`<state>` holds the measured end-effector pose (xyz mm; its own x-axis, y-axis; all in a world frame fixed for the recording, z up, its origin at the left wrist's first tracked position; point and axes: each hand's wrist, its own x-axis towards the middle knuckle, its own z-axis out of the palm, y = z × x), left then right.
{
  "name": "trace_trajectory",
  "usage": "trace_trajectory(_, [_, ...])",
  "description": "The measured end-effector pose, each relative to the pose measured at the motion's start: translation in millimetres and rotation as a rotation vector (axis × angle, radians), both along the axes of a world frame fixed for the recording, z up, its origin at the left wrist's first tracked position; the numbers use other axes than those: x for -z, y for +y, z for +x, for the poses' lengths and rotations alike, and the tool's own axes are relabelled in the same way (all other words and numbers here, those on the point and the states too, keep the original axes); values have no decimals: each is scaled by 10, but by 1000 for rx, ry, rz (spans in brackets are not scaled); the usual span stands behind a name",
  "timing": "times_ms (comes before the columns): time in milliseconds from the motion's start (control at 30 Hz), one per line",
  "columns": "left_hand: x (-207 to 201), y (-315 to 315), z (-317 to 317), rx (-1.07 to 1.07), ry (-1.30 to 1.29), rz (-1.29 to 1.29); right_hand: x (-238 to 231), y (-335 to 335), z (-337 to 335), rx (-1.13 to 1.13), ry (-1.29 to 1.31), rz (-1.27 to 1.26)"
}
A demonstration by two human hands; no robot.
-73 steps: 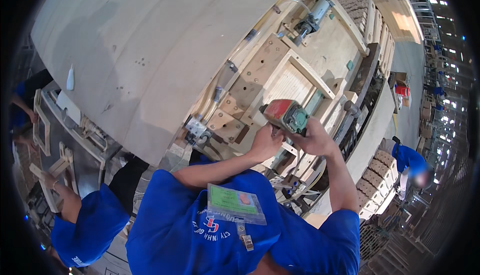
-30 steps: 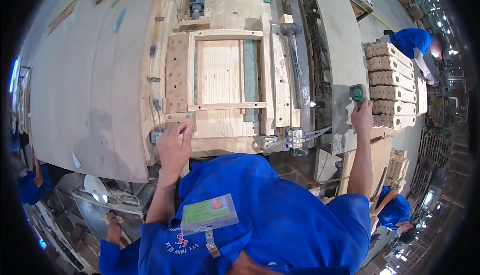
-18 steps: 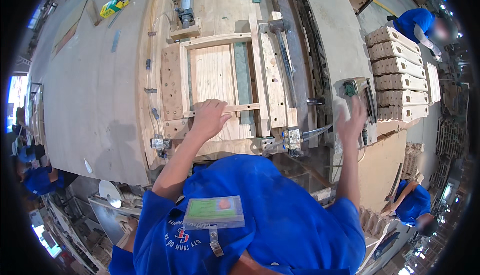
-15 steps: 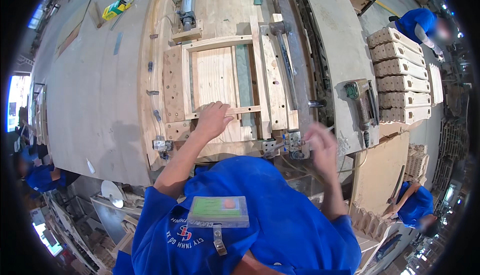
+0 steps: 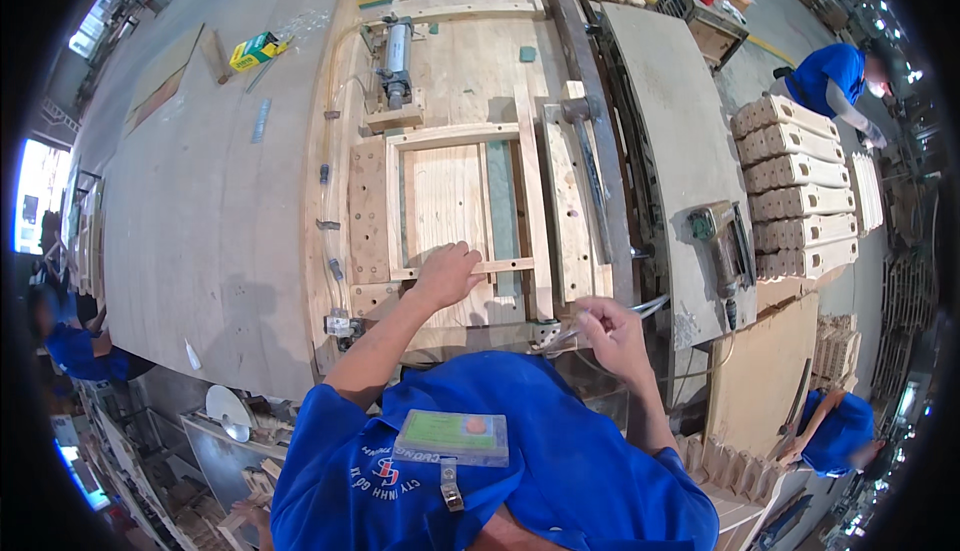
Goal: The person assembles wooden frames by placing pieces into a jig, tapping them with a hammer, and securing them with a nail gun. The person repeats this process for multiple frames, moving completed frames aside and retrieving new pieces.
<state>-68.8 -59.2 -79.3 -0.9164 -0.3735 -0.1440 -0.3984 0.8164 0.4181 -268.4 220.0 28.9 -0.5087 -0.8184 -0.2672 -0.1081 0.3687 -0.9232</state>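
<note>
My left hand (image 5: 449, 278) rests with curled fingers over the near rail (image 5: 510, 266) of a pale wooden frame, gripping it. The frame's far rail (image 5: 450, 137) and long right-hand rail (image 5: 535, 211) lie in a wooden jig (image 5: 372, 211) with drilled blocks. My right hand (image 5: 617, 339) is raised off the jig's near right corner with fingers bent in; whatever they hold, if anything, is hidden. A metal fitting (image 5: 546, 333) with tubing sits left of it. An air cylinder (image 5: 397, 59) is mounted at the jig's far left, behind a wooden block.
A nail gun (image 5: 718, 236) lies on the right-hand board (image 5: 660, 121), beyond a dark metal bar (image 5: 600, 151). Stacked wooden parts (image 5: 795, 186) stand farther right. A yellow-green box (image 5: 256, 52) and a white bottle (image 5: 192, 355) lie on the left-hand board. Co-workers stand at both sides.
My right hand has come down and inward, from beside the valve at the jig's near right corner. My left hand stays on the near rail. The whole view has shifted somewhat.
</note>
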Motion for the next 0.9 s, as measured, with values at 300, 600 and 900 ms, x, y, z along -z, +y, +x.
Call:
trace_trajectory(300, [-56, 4, 73, 30, -44, 15, 434, -1222, -298, 5, 116, 167])
trace_trajectory(600, [-108, -59, 3, 82, -40, 46, 1191, -1896, -492, 58, -66, 329])
trace_trajectory(900, [-842, -110, -15, 5, 331, 12, -31, -2037, -607, 153, -264, 25])
